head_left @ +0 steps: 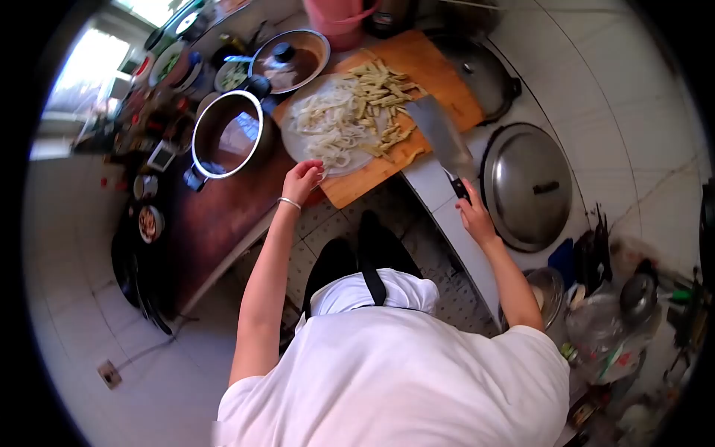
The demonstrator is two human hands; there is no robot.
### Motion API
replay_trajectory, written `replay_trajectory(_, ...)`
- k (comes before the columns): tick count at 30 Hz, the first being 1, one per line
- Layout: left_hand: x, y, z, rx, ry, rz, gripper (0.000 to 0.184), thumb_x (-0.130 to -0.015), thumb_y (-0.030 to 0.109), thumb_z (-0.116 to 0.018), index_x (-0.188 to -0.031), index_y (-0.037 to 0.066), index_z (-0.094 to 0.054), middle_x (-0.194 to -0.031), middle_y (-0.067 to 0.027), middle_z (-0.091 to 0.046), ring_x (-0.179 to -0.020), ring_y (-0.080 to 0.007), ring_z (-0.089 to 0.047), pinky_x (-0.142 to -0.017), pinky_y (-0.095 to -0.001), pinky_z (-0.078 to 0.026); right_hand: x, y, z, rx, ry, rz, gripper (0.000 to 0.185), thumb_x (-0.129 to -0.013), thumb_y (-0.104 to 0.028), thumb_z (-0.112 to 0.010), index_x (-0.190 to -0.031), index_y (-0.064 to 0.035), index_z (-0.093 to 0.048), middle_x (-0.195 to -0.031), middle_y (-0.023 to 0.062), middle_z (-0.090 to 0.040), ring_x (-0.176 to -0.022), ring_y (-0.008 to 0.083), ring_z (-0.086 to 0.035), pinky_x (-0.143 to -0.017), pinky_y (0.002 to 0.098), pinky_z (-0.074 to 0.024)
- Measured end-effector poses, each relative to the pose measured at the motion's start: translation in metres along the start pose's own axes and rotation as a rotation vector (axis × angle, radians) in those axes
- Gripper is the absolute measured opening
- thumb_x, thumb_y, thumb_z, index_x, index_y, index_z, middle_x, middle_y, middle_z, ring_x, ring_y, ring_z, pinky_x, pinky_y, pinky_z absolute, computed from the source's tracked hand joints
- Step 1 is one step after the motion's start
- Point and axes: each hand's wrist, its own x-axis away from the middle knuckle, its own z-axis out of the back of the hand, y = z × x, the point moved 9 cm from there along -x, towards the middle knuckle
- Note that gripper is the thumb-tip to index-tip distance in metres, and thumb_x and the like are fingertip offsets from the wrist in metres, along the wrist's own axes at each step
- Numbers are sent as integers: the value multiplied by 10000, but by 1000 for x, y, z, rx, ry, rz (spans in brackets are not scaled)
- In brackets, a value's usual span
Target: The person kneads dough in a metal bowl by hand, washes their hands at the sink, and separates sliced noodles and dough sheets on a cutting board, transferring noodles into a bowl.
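My right hand (475,212) grips the black handle of a cleaver (441,138), its broad blade lying over the right side of the wooden cutting board (439,71). My left hand (304,179) is closed, fingertips pinched together at the near rim of a plate (296,147); what they hold, if anything, is too small to make out. Pale, wide noodle-like strips (328,123) cover the plate's left and middle. Cut yellowish-green sticks (376,89) are heaped on its right side, and some lie on the board.
Left of the board stand a deep pot (227,138) and a glass-lidded pan (290,59). A large metal lid (527,186) lies on the right counter, below a dark lidded pan (477,71). A pink bucket (339,22) stands behind. Bowls and jars crowd the window side.
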Motion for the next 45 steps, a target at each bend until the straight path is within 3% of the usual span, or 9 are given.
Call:
replay_trajectory(4,-23,7,-14,-149,-95,-38,180,-889,136,-586,-1033,45,-643,-917,-13,-653,-781,-90,-592,-661,-214,-467,21,42,-42,-211,68,-578,353,-874,4,-393,-1208,-98,-444,-1179,194,-524,-1042,360,-531,-877,402,-427)
replay_trajectory(9,-90,46,-26,-481,-265,-428,227,-880,89,-600,-1096,19,-597,-969,-39,-640,-889,-124,-582,-784,-237,-468,33,51,-9,-73,344,-660,275,-819,-9,-440,-1034,-78,-598,-949,168,-614,-936,363,-557,-782,438,-443)
replay_trajectory(15,-76,75,-68,-964,-359,-609,238,-718,140,-768,-723,61,-543,-620,17,-505,-580,-77,-443,-537,-235,-392,62,54,-33,122,422,-623,389,-764,12,-493,-1120,-133,-555,-1002,78,-590,-948,295,-519,-834,406,-412)
replay_trajectory(23,-32,32,-55,-1564,-560,-762,93,-669,39,-563,-588,80,-540,-583,-173,-559,-570,-370,-559,-534,-445,-442,61,46,-44,178,132,-688,435,-786,-16,-455,-1215,-92,-462,-1182,96,-463,-1131,260,-416,-919,392,-327)
replay_trajectory(27,-6,34,-86,-1562,-700,-754,91,-671,25,-555,-604,83,-539,-590,-165,-563,-576,-370,-563,-534,-446,-440,57,44,-53,224,55,-729,435,-782,-46,-473,-1216,-78,-455,-1170,117,-454,-1119,289,-417,-901,410,-347)
replay_trajectory(33,86,67,-202,-1224,-746,-978,116,-694,-19,-569,-643,64,-504,-617,-123,-542,-576,-312,-551,-549,-385,-460,66,-2,-10,-270,790,-799,523,-693,40,-535,-1204,-2,-428,-1114,189,-455,-1063,353,-445,-891,433,-381)
replay_trajectory(37,162,73,-270,-1116,-771,-968,88,-728,-24,-578,-735,42,-520,-661,-119,-538,-587,-266,-558,-563,-346,-470,91,-34,9,-1023,871,-821,401,-784,-43,-546,-1178,-7,-481,-1118,114,-495,-796,148,-558,-697,289,-478)
replay_trajectory(41,230,38,-348,-784,-968,-785,172,-780,-13,-578,-947,16,-549,-863,-86,-596,-716,-171,-596,-659,-278,-489,169,-54,75,-1414,953,-664,389,-808,-75,-550,-1189,-13,-499,-1086,79,-518,-852,141,-570,-736,283,-487)
replay_trajectory(45,347,-18,-468,-755,-1161,-843,175,-826,5,-563,-1001,14,-559,-884,-57,-600,-771,-138,-593,-697,-261,-488,334,-44,154,-1281,1101,-604,291,-872,-116,-544,-1148,-28,-522,-1081,61,-524,-878,130,-567,-750,278,-496)
